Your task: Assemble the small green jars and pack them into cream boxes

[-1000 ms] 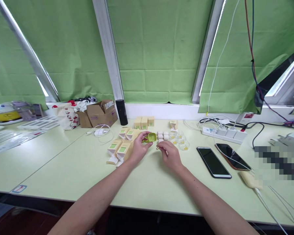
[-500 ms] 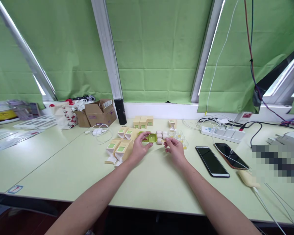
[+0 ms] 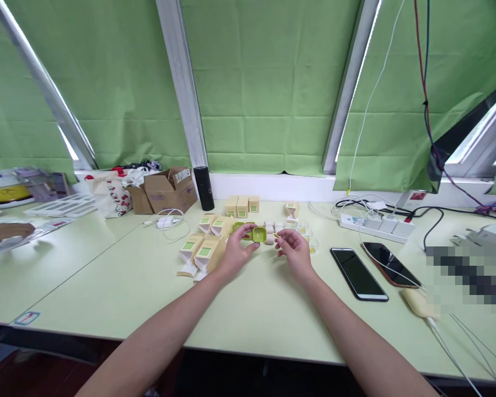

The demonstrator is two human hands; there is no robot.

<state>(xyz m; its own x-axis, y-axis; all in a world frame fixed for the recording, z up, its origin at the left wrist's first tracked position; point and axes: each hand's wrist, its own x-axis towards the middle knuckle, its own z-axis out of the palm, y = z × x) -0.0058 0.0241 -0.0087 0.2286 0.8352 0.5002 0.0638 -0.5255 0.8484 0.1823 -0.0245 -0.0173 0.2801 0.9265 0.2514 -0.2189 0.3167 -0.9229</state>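
My left hand (image 3: 240,246) is closed around a small green square cup (image 3: 259,235), its hollow side facing me. Just to the right, my right hand (image 3: 293,246) pinches a small yellowish piece (image 3: 275,235), too small to name. Between and behind the hands lie several pale pink-white pieces (image 3: 269,227), partly covered. Clear round pieces with yellow bits (image 3: 313,242) rest beyond my right hand. Left of my left hand stand small opened cartons (image 3: 206,252) with green labels, their flaps out. Another green piece (image 3: 237,225) shows behind my left fingers.
Small tan boxes (image 3: 242,206) and a black bottle (image 3: 204,188) stand at the back, beside a cardboard box (image 3: 171,190). Two phones (image 3: 359,274) lie at the right near a power strip (image 3: 376,227) and cables. Another person's hand (image 3: 12,231) reaches in at far left.
Another person's hand has come in at the far left. My right hand's small yellowish piece is turned slightly, and the green cup sits a little further right in view.
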